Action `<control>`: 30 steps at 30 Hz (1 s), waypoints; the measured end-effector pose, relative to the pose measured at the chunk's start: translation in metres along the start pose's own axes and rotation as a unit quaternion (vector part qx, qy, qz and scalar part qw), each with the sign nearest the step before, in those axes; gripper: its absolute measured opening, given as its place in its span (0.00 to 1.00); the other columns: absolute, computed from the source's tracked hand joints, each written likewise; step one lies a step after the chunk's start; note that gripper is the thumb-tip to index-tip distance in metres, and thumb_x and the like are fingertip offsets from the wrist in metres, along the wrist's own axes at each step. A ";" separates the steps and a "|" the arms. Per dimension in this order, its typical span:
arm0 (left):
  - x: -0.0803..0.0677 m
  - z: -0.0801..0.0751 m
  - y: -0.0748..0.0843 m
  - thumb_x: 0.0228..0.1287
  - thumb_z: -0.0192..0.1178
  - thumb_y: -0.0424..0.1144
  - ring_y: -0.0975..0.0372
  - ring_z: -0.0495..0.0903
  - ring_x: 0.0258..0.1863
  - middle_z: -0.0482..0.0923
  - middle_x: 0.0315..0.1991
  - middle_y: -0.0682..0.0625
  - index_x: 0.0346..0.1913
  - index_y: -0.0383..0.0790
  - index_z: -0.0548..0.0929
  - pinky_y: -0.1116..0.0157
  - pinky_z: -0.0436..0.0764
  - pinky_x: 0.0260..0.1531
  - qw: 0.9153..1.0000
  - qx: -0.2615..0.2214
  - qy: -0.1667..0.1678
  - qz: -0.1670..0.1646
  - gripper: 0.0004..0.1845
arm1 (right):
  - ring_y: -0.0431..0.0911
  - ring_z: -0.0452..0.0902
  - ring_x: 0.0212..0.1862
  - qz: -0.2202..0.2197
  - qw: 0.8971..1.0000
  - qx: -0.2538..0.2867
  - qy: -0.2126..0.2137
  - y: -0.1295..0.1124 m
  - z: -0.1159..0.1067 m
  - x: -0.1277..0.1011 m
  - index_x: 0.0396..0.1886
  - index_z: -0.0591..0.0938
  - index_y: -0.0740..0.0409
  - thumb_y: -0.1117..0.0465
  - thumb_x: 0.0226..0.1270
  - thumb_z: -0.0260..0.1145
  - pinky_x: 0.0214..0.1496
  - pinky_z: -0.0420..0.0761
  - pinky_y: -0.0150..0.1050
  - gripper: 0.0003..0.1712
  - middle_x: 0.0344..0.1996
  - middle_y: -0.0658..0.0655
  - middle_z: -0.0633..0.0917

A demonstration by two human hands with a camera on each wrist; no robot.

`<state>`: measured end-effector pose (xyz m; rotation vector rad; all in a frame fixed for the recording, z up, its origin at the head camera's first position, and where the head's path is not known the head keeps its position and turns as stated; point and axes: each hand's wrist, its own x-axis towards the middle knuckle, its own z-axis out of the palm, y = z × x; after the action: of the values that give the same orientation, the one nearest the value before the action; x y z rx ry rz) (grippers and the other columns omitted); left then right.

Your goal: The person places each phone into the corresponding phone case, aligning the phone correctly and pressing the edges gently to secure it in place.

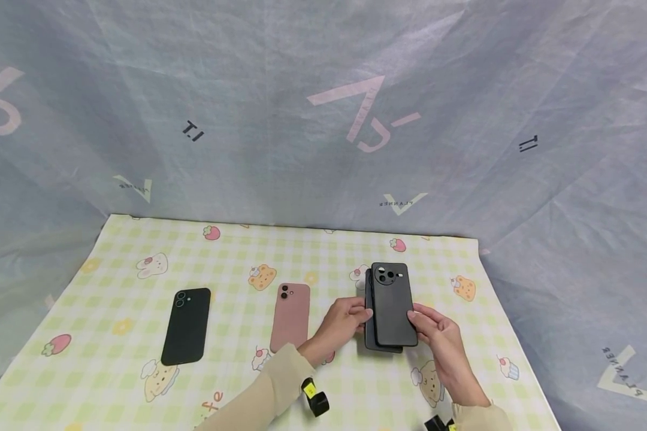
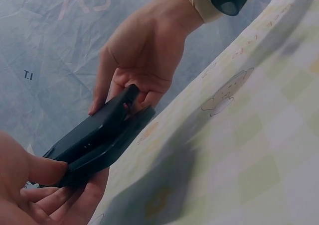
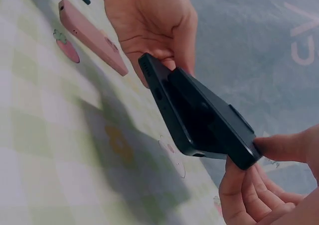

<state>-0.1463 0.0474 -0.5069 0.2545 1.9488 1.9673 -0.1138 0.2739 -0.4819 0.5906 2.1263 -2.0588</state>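
A dark grey phone (image 1: 395, 314) with a round camera ring lies over a second dark phone (image 1: 369, 336), which shows as a strip along its left and bottom edges. My right hand (image 1: 444, 342) pinches the upper phone at its right side, thumb on the back. My left hand (image 1: 338, 324) grips the lower phone by its left edge, thumb on top and fingers beneath. In the right wrist view the two phones stand slightly apart in a wedge, above the tablecloth with their shadow below. Most of the lower phone's back is hidden.
To the left of my hands lies a pink phone (image 1: 292, 314), partly behind my left forearm. Further left is a black phone (image 1: 187, 328) with two lenses. Both lie back up on the checked tablecloth (image 1: 237, 371). A grey-blue cloth (image 1: 280, 149) hangs behind the table.
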 end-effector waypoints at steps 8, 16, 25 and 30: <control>-0.004 0.000 0.000 0.81 0.59 0.33 0.51 0.89 0.53 0.87 0.59 0.38 0.66 0.28 0.81 0.57 0.90 0.49 1.000 -0.027 0.003 -0.010 0.18 | 0.36 0.86 0.42 -0.022 0.998 -0.050 0.010 0.001 0.004 -0.003 0.69 0.77 0.67 0.58 0.79 0.71 0.45 0.86 0.31 0.27 0.40 0.42 0.89; -0.005 0.000 0.001 0.82 0.56 0.32 0.50 0.91 0.49 0.89 0.56 0.39 0.62 0.30 0.85 0.57 0.90 0.50 0.999 -0.051 -0.016 -0.001 0.15 | 0.37 0.87 0.42 -0.037 0.994 -0.103 0.002 0.001 0.005 -0.007 0.68 0.77 0.65 0.58 0.80 0.70 0.47 0.85 0.31 0.26 0.47 0.51 0.91; -0.006 0.000 0.000 0.82 0.56 0.32 0.50 0.89 0.53 0.87 0.60 0.39 0.67 0.31 0.83 0.53 0.89 0.54 0.997 -0.072 -0.026 -0.009 0.18 | 0.38 0.89 0.40 -0.031 0.996 -0.086 -0.003 0.002 0.006 -0.006 0.70 0.75 0.65 0.60 0.81 0.68 0.44 0.87 0.32 0.25 0.45 0.52 0.94; -0.004 -0.001 -0.001 0.82 0.56 0.32 0.52 0.90 0.53 0.88 0.59 0.40 0.66 0.32 0.84 0.57 0.89 0.54 0.996 -0.076 -0.035 -0.008 0.17 | 0.36 0.88 0.40 -0.027 0.996 -0.085 0.004 0.004 0.007 -0.005 0.71 0.75 0.65 0.59 0.81 0.68 0.44 0.86 0.30 0.26 0.44 0.50 0.93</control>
<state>-0.1426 0.0449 -0.5073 0.2630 1.7424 2.0567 -0.1090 0.2659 -0.4839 0.5256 2.3169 -1.8769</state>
